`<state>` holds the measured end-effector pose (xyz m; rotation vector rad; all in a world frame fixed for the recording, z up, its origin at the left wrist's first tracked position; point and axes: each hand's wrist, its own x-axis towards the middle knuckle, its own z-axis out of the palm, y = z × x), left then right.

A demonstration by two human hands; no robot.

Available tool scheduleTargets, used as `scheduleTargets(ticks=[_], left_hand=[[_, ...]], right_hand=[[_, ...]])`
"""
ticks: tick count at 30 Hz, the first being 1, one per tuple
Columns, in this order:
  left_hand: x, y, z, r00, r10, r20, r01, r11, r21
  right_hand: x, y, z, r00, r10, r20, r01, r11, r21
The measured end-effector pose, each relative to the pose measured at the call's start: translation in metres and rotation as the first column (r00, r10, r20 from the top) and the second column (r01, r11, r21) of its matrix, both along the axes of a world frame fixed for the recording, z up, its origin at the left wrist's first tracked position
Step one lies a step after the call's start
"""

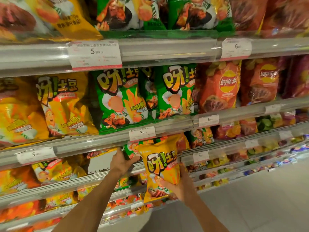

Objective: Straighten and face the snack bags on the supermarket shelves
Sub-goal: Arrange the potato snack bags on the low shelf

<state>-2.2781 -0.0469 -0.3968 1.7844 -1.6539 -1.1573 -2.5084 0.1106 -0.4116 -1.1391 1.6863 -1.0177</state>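
Head view shows a yellow snack bag [161, 166] held upright in front of the third shelf down, its printed face turned toward the camera and its top edge just below a price tag [142, 133] on the shelf rail [93, 144] above. Behind the bag a green bag [132, 150] stands on the same shelf, partly covered by it, and an orange bag [183, 142] leans just beside its upper right corner. To the left on that shelf sits a row of yellow bags [55, 170], with a bare stretch of white back panel [100, 162] between them and the green bag. One shelf up, two green bags [120, 97] face forward between yellow bags [65, 104] on the left and orange-red crisp bags [220, 86] on the right.

The right hand [178, 185] grips the yellow snack bag at its lower right, thumb across the front and fingers curled behind. The left hand [122, 162] reaches up to the shelf with fingers extended and thumb spread, touching the green bag; whether it grasps the bag cannot be told
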Motion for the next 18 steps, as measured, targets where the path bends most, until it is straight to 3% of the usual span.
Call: scheduleTargets(ticks=[5, 9, 13, 16, 18], left_hand=[[0.060, 0.044, -0.003, 0.945, -0.028, 0.327, 0.122, 0.954, -0.272], [0.119, 0.076, -0.011, 0.820, 0.106, 0.563, 0.201, 0.867, -0.456], [0.162, 0.090, -0.016, 0.709, 0.057, 0.702, 0.324, 0.859, -0.397], [0.171, 0.093, -0.017, 0.614, -0.061, 0.787, 0.393, 0.888, -0.238], [0.173, 0.092, -0.018, 0.600, -0.091, 0.795, 0.396, 0.897, -0.196]], right_hand=[[0.058, -0.017, 0.008, 0.976, 0.086, 0.199, -0.097, 0.994, 0.043], [0.104, -0.035, 0.013, 0.966, 0.167, 0.198, -0.179, 0.983, 0.044], [0.141, -0.067, 0.022, 0.961, 0.169, 0.219, -0.187, 0.980, 0.063], [0.163, -0.093, 0.032, 0.973, 0.141, 0.183, -0.154, 0.986, 0.059], [0.174, -0.110, 0.037, 0.983, 0.106, 0.152, -0.113, 0.993, 0.035]])
